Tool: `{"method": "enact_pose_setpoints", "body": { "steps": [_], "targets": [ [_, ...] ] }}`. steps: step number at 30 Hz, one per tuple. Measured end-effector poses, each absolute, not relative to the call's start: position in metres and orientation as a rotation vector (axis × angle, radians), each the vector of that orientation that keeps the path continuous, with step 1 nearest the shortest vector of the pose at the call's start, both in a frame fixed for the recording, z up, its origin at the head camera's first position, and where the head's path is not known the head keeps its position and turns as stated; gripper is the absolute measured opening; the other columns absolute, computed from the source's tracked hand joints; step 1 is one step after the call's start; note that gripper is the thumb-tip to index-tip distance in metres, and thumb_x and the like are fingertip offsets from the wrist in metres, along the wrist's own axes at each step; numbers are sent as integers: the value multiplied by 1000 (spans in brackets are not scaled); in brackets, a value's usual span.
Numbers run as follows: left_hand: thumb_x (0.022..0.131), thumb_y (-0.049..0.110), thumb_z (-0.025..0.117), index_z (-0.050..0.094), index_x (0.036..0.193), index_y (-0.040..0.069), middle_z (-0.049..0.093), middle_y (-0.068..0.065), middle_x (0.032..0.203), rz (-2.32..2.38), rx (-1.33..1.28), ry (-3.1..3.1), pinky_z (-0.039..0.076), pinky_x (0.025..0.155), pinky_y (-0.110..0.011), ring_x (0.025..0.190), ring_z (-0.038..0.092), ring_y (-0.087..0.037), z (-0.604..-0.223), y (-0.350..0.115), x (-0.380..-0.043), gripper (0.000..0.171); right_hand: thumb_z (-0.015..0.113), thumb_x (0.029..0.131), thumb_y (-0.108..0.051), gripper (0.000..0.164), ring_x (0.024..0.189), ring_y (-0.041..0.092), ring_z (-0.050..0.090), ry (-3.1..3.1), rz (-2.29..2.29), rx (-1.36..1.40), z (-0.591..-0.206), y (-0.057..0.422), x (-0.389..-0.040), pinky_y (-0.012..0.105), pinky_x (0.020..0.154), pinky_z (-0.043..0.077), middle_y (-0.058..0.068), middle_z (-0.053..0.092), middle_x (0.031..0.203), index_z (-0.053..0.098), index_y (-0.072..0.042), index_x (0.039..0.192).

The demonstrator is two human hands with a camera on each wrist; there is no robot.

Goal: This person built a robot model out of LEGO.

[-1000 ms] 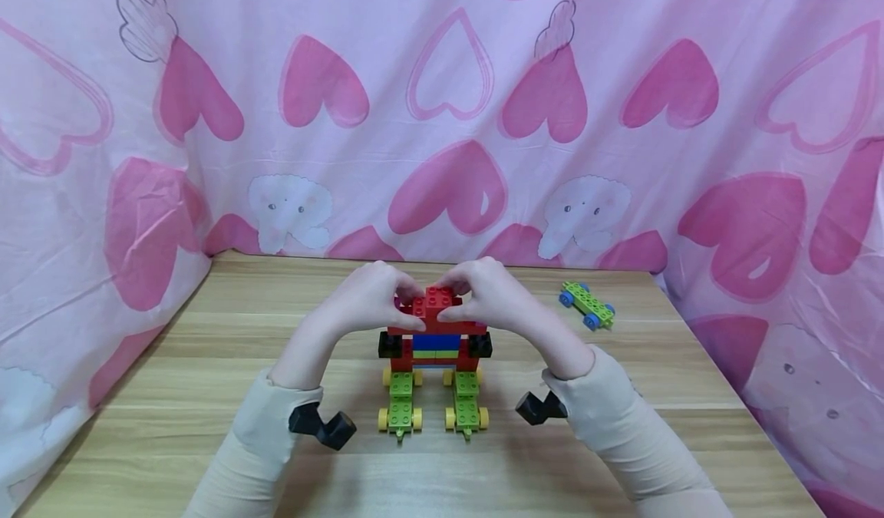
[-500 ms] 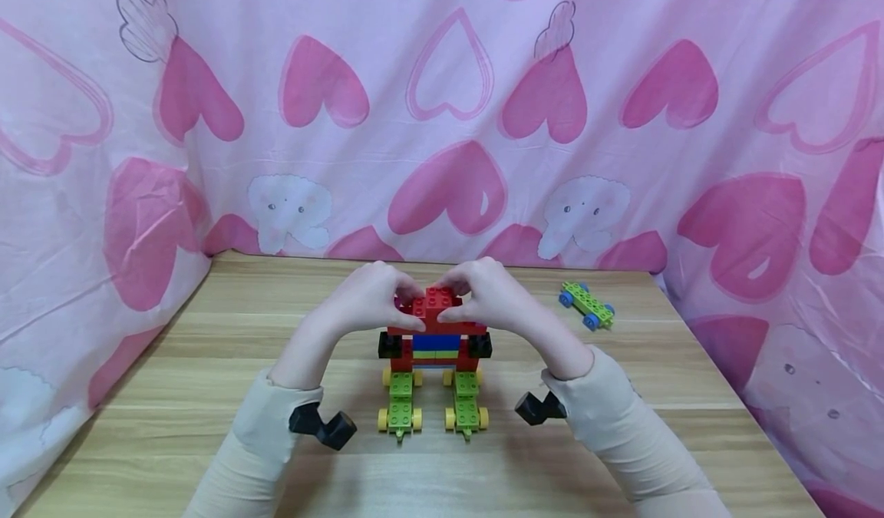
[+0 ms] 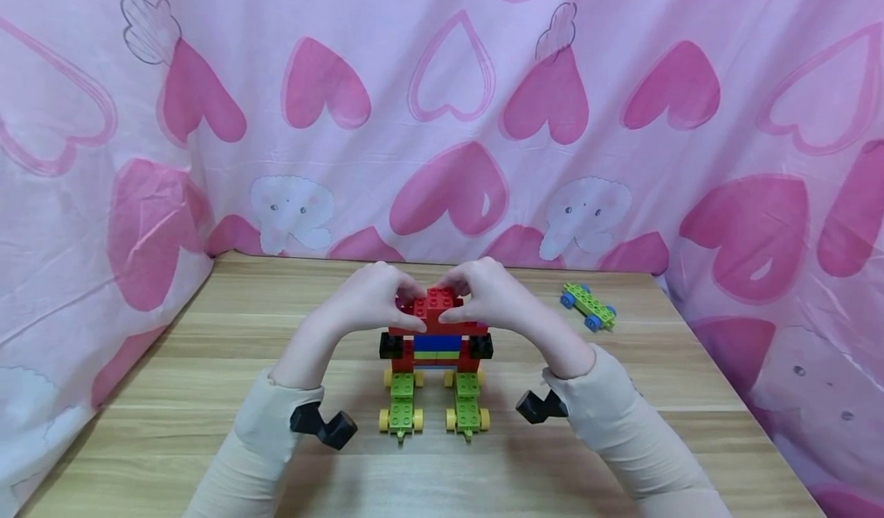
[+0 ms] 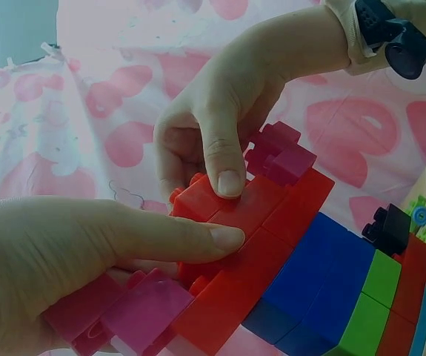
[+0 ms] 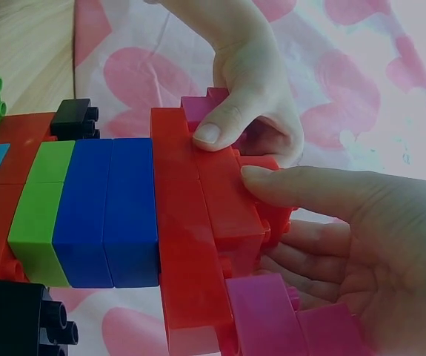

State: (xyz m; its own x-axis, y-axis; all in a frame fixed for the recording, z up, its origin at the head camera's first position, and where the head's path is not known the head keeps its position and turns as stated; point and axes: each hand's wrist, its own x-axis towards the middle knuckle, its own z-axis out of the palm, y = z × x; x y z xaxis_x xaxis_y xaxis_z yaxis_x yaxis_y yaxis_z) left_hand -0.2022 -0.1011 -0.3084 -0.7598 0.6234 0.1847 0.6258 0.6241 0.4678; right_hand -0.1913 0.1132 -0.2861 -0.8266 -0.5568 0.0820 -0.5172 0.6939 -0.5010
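Note:
A building-brick figure stands mid-table, with red bricks (image 3: 440,300) on top and blue bricks (image 3: 437,343) beneath. Light green bricks (image 4: 368,311) lie under the blue ones. Black bricks (image 3: 390,345) jut out at both sides. For feet it has two green wheeled bases (image 3: 402,407) with yellow wheels. My left hand (image 3: 373,297) grips the top red bricks from the left, thumb in front. From the right, my right hand (image 3: 492,295) holds the same bricks, its thumb also on the front face. Magenta bricks (image 4: 150,304) flank the red top near both palms. Most fingers are hidden behind the bricks.
A loose green wheeled base (image 3: 587,305) with blue wheels lies at the back right of the wooden table (image 3: 276,272). A pink heart-patterned curtain (image 3: 442,219) encloses the back and sides. Black wrist cameras (image 3: 323,426) hang from both cuffs.

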Motion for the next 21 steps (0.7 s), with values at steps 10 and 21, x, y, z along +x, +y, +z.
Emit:
{"method": "enact_pose_setpoints", "body": {
  "steps": [10,21],
  "targets": [
    [73,35,86,77,101,15,72,6,80,-817,-1090,-2823,52,65,-22,70,59,-7,-307,-101,-201,35,81,81,-18,36,95,16,69,2827,-772,-927,-287,113,-190,35,87,57,2,74,101,72,-8,114],
    [73,37,86,77,102,15,73,6,83,-793,-1084,-2838,52,67,-22,72,60,-7,-305,-101,-200,37,81,81,-21,42,99,17,68,2878,-727,-987,-289,115,-183,31,85,58,4,72,109,68,-9,119]
  ]
}}
